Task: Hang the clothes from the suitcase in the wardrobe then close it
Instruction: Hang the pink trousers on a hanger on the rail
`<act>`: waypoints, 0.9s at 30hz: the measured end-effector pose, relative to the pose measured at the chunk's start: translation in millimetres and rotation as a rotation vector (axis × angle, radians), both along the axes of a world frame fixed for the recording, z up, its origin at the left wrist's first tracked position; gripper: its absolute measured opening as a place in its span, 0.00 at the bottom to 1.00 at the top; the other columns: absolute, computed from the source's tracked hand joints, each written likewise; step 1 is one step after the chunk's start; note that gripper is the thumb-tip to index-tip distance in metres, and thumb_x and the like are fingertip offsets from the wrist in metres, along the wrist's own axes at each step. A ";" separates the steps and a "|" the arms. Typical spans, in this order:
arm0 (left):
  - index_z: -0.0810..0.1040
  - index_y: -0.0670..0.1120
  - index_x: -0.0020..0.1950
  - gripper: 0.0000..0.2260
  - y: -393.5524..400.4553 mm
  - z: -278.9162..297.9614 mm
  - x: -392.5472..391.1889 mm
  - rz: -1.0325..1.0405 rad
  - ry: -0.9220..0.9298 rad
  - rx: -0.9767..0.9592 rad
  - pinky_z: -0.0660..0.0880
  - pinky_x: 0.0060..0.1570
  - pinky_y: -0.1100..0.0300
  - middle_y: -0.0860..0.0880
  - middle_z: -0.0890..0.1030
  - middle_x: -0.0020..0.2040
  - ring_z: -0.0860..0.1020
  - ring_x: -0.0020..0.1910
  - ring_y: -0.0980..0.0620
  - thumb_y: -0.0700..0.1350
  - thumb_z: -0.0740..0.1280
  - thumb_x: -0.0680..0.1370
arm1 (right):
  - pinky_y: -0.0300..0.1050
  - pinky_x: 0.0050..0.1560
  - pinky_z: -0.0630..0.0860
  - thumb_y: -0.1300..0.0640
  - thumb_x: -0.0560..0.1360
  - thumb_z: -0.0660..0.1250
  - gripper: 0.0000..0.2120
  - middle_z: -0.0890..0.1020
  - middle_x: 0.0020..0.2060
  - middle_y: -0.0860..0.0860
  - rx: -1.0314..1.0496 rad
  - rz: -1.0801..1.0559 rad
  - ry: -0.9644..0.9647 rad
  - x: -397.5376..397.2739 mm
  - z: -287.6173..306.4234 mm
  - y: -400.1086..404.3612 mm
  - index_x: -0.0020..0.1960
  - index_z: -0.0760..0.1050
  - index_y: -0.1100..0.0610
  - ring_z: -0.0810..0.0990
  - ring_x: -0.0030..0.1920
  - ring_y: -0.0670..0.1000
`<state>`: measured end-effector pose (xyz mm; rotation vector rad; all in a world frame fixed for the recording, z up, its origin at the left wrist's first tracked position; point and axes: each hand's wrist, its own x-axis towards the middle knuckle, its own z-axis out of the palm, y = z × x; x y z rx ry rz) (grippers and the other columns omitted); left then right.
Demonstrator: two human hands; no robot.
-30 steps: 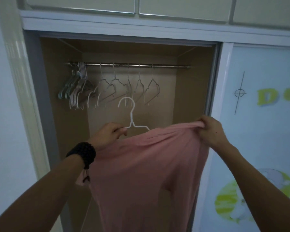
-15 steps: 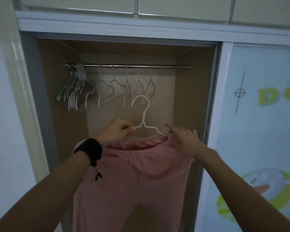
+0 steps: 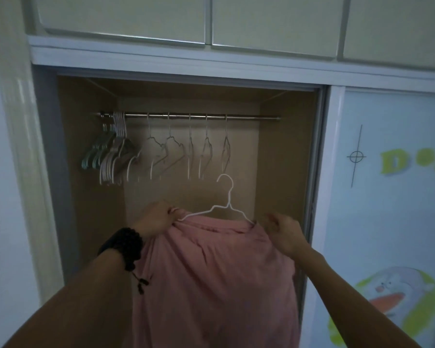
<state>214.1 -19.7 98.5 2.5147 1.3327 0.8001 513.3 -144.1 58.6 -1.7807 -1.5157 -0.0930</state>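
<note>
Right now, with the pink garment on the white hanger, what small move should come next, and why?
Probably lift the white hanger so its hook catches the rail to the right of the empty hangers. The pink garment already drapes over both hanger ends, the left hand and right hand pinch it there, and that stretch of rail is bare.

Horizontal metal wardrobe rail (image 3: 249, 118) spans tan wooden wardrobe interior (image 3: 284, 156). Bunch of empty pale plastic hangers (image 3: 111, 154) crowded at left end; five empty thin wire hangers (image 3: 191, 151) spaced along middle.
</note>
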 end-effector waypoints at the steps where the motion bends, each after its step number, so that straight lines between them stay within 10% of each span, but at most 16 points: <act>1: 0.72 0.48 0.30 0.19 3.9 -0.5 8.1 0.061 -0.041 -0.036 0.66 0.35 0.58 0.49 0.76 0.32 0.75 0.36 0.50 0.50 0.63 0.81 | 0.46 0.55 0.73 0.60 0.78 0.62 0.14 0.83 0.56 0.58 -0.017 -0.017 0.015 -1.2 4.2 -4.3 0.61 0.78 0.62 0.80 0.56 0.58; 7: 0.82 0.38 0.50 0.12 0.3 -4.7 99.9 -0.124 -0.686 -0.639 0.75 0.41 0.59 0.41 0.83 0.47 0.80 0.43 0.47 0.47 0.65 0.79 | 0.42 0.49 0.75 0.61 0.76 0.63 0.10 0.84 0.47 0.52 -0.034 -0.092 0.116 21.2 13.4 -21.6 0.53 0.81 0.59 0.81 0.46 0.51; 11: 0.77 0.38 0.59 0.32 42.1 -6.6 180.7 -0.162 -0.858 -0.812 0.79 0.43 0.53 0.38 0.81 0.55 0.82 0.47 0.43 0.54 0.71 0.61 | 0.42 0.53 0.77 0.57 0.76 0.65 0.08 0.84 0.50 0.49 -0.006 -0.094 0.211 56.2 21.7 -16.6 0.53 0.81 0.51 0.81 0.47 0.48; 16: 0.80 0.38 0.49 0.12 78.7 30.1 252.6 -0.165 -0.978 -0.744 0.77 0.45 0.50 0.38 0.82 0.50 0.80 0.43 0.45 0.46 0.64 0.77 | 0.46 0.53 0.80 0.54 0.75 0.66 0.08 0.85 0.47 0.45 0.016 -0.058 0.308 112.2 27.4 16.4 0.50 0.82 0.46 0.82 0.47 0.46; 20: 0.81 0.34 0.55 0.13 108.5 60.5 283.2 -0.207 -1.006 -0.799 0.76 0.56 0.49 0.36 0.81 0.56 0.79 0.50 0.41 0.44 0.67 0.79 | 0.53 0.52 0.82 0.59 0.73 0.69 0.09 0.86 0.40 0.47 0.065 0.038 0.476 150.4 44.1 57.7 0.43 0.83 0.46 0.85 0.41 0.49; 23: 0.78 0.34 0.49 0.09 127.5 90.8 310.4 -0.124 -1.049 -0.692 0.78 0.47 0.54 0.38 0.82 0.50 0.80 0.45 0.43 0.40 0.63 0.81 | 0.56 0.54 0.80 0.54 0.71 0.67 0.07 0.86 0.41 0.49 0.067 0.116 0.461 174.8 64.6 102.8 0.45 0.82 0.43 0.85 0.43 0.51; 27: 0.71 0.32 0.61 0.18 172.8 132.3 348.9 -0.071 -1.051 -0.612 0.79 0.42 0.55 0.38 0.79 0.55 0.80 0.50 0.42 0.42 0.66 0.77 | 0.34 0.50 0.71 0.58 0.76 0.62 0.12 0.84 0.53 0.52 0.048 0.133 0.279 184.7 102.5 149.2 0.56 0.81 0.54 0.81 0.54 0.52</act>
